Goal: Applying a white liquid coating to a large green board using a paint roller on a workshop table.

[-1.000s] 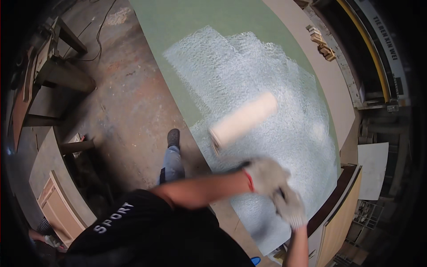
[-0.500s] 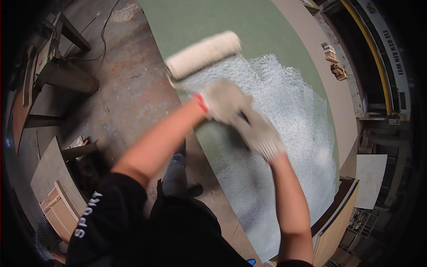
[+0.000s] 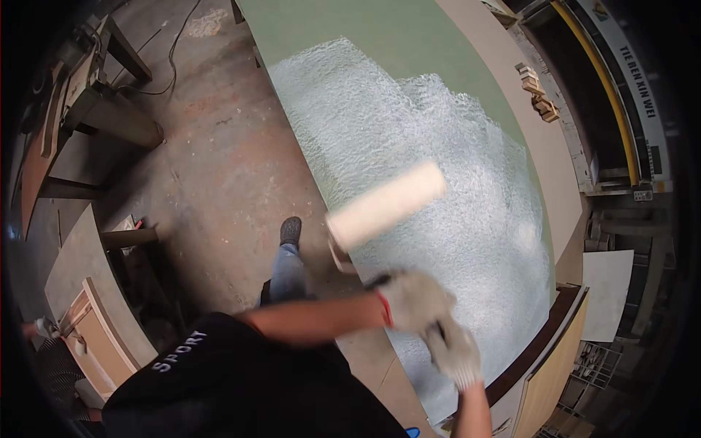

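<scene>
A cream paint roller (image 3: 385, 206) lies across the near left edge of a large green board (image 3: 409, 44), over the wet, glossy white coating (image 3: 438, 146) that covers much of the board. Both hands wear pale work gloves. My left hand (image 3: 412, 299) grips the roller's handle higher up, close to the frame. My right hand (image 3: 454, 350) holds the handle's lower end just behind it. The handle itself is mostly hidden by the gloves.
A stained concrete floor (image 3: 219, 160) lies left of the board, with my shoe (image 3: 290, 230) on it. Wooden panels and a bench (image 3: 87, 292) stand at far left. Small wooden blocks (image 3: 537, 91) rest on a beige board beyond; a cabinet (image 3: 555, 365) stands at lower right.
The roller was pushed far up the board's left edge half a second ago and has now been pulled back toward me, with both arms drawn in.
</scene>
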A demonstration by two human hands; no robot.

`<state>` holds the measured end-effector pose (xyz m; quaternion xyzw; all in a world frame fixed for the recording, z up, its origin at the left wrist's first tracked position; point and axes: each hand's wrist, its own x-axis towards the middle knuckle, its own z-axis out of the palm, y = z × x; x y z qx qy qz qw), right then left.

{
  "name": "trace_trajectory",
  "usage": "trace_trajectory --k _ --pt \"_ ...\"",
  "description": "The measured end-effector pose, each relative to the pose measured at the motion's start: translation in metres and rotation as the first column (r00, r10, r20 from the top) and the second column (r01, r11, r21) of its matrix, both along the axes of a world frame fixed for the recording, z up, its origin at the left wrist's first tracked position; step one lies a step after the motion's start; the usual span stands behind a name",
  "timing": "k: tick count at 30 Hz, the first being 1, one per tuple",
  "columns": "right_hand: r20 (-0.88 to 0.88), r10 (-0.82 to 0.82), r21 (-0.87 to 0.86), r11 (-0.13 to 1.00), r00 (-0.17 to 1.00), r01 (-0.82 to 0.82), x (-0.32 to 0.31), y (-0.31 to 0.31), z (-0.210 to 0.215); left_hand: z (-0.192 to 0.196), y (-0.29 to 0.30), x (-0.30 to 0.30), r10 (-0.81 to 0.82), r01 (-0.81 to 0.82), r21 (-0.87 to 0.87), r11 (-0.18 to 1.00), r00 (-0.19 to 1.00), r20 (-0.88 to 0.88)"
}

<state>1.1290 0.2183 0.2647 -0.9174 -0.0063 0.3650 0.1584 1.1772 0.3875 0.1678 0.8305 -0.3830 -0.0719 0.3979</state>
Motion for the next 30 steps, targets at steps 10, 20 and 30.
trace_trajectory --k 10,20,30 --pt "0.099 0.124 0.091 0.987 0.987 -0.133 0.086 0.086 -0.014 -0.010 0.087 0.073 0.063 -0.067 0.103 0.992 0.997 0.044" --pt "0.306 0.180 0.212 0.944 0.935 -0.252 0.183 0.222 -0.061 -0.018 0.230 0.171 0.216 -0.236 0.462 0.855 0.972 0.096" --pt "0.022 -0.161 -0.039 0.986 0.987 0.162 -0.107 -0.022 0.017 -0.008 -0.051 -0.085 -0.211 0.209 -0.030 0.977 0.977 -0.040"
